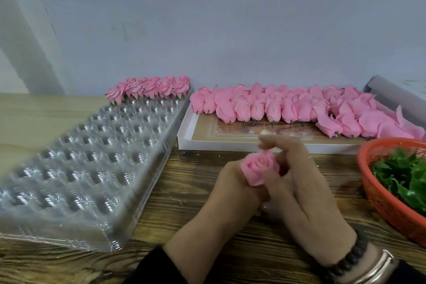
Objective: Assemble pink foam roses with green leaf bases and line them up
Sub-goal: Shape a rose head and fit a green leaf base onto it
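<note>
A pink foam rose (257,167) is held upright in the middle of the view, over the wooden table. My left hand (227,193) grips it from below and the left. My right hand (302,182) closes round its right side, fingers curled over the petals; any leaf base under it is hidden. Finished roses with green bases (149,89) stand in rows at the far end of a clear plastic cavity tray (76,168). Bare pink rose heads (288,106) lie in a shallow white cardboard box (202,143). Green leaf bases (405,177) fill an orange basket (378,200).
The wooden table (196,193) runs up to a pale wall at the back. A grey roll (396,91) lies at the far right behind the box. Beaded and metal bracelets (366,263) sit on my right wrist.
</note>
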